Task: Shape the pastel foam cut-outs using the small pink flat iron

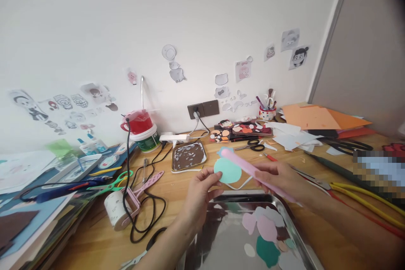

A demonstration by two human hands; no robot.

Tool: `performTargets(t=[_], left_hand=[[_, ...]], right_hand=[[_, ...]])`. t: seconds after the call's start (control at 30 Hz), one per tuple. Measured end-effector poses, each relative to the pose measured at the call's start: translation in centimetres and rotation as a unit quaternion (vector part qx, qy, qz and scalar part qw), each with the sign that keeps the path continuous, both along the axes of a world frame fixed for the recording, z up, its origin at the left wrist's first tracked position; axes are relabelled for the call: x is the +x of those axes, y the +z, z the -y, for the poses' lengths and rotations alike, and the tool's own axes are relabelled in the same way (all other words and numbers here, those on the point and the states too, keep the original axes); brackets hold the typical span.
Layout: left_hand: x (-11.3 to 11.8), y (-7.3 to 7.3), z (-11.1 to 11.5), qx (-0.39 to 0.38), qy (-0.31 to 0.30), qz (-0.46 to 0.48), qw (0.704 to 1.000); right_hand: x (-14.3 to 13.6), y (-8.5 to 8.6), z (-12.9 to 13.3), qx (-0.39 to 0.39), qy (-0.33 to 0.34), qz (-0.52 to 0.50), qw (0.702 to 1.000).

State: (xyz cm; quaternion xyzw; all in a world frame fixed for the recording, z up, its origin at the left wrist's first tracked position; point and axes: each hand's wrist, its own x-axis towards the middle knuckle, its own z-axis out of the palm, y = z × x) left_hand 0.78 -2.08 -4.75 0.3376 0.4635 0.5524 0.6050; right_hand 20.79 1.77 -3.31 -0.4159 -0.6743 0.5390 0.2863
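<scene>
Pinching one mint cutout [229, 172]: left fingers [214, 178] | clasping one pink stick [241, 164]: right fingers [269, 168]

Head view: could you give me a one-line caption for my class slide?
A left hand holds a mint-green cutout, a right hand a pink rod, near a metal tray of cut shapes.

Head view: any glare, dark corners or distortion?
Head view: glints and dark reflections on the shiny rectangular metal tray, soft shadows on the flat white wall; upper-right corner black, pixelated patch masking part of the right side, edges apparently wide-angle stretched.
</scene>
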Motion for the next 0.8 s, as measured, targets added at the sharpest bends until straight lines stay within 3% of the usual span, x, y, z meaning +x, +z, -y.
performTargets(t=[0.1,0.33,0.8], left_hand=[[0.0,-0.3,0.0,0.004,-0.013,-0.003,1.000],[0.4,-0.4,0.0,-0.019,-0.063,-0.040,0.997],[0.2,0.2,0.0,-0.018,-0.045,-0.047,0.998]], right_hand=[[-0.4,0.4,0.7,-0.002,0.030,0.021,0.999],[-0.7,0.3,1.1,-0.008,0.021,0.028,0.999],[-0.2,-0.7,0.0,0.026,-0.048,0.007,0.998]])
